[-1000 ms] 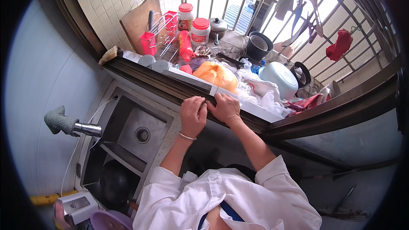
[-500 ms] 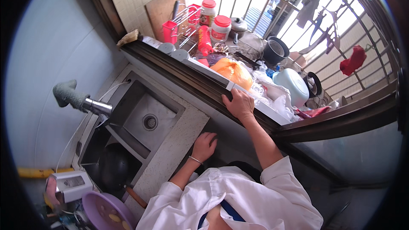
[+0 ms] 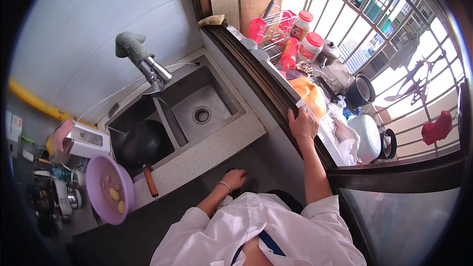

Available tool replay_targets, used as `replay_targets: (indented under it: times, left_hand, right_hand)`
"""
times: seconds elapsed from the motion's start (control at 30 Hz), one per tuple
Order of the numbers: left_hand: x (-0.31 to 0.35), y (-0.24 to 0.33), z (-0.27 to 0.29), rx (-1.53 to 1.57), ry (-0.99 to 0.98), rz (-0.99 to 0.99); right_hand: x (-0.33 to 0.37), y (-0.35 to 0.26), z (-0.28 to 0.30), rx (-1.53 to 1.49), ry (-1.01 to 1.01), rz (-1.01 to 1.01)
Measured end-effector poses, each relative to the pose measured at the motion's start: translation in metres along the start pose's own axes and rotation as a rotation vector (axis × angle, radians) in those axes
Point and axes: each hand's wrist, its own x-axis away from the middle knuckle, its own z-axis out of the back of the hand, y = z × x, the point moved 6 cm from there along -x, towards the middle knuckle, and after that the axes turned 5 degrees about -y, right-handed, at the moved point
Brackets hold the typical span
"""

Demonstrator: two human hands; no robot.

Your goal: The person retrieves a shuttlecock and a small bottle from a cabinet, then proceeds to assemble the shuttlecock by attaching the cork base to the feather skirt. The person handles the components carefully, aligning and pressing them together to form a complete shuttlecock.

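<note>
My right hand (image 3: 303,125) is closed on the window frame (image 3: 327,144) at the sill, its thumb on the near side and its fingertips partly hidden. Beyond it lie an orange plastic bag (image 3: 309,93) and white plastic bags (image 3: 345,135). My left hand (image 3: 233,179), with a bracelet at the wrist, hangs in front of the counter edge, fingers loosely bent and nothing seen in them. To its left is the double sink (image 3: 183,120). A black wok (image 3: 142,143) with a wooden handle sits in the left basin.
A faucet (image 3: 156,71) with a grey cloth over it rises behind the sink. Left stands a purple basin (image 3: 125,194) with potatoes in water. Outside the window are red-lidded jars (image 3: 311,47), a cutting board (image 3: 256,10), a pale blue bowl (image 3: 364,138) and metal bars.
My view has turned left, so more of the counter and the purple basin shows. My right hand stays on the window frame. My left hand still hangs by the counter.
</note>
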Motion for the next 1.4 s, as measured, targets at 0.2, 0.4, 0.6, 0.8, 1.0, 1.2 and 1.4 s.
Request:
replay_targets:
  times: [0.2,0.4,0.6,0.8,1.0,1.2,1.4]
  left_hand:
    - [0.066,-0.076,-0.007,0.188,0.168,0.354]
    - [0.15,-0.163,-0.081,0.397,0.32,0.754]
    - [0.219,-0.208,-0.174,0.447,0.245,1.091]
    - [0.231,-0.249,-0.221,0.446,0.28,1.071]
    - [0.209,-0.257,-0.189,0.543,0.415,0.92]
    - [0.222,-0.248,-0.162,1.271,0.747,0.981]
    - [0.257,-0.292,-0.225,1.367,0.843,1.119]
  right_hand:
    - [0.0,0.0,-0.003,0.002,0.026,0.044]
    - [0.002,0.007,-0.012,0.039,0.034,0.059]
    - [0.002,0.007,-0.017,0.06,-0.059,0.048]
    - [0.003,-0.002,-0.018,0.062,-0.057,0.045]
    - [-0.007,0.019,-0.038,0.193,-0.066,0.039]
    - [0.007,-0.001,-0.019,0.2,-0.105,-0.037]
    - [-0.004,-0.007,-0.027,0.116,-0.242,0.053]
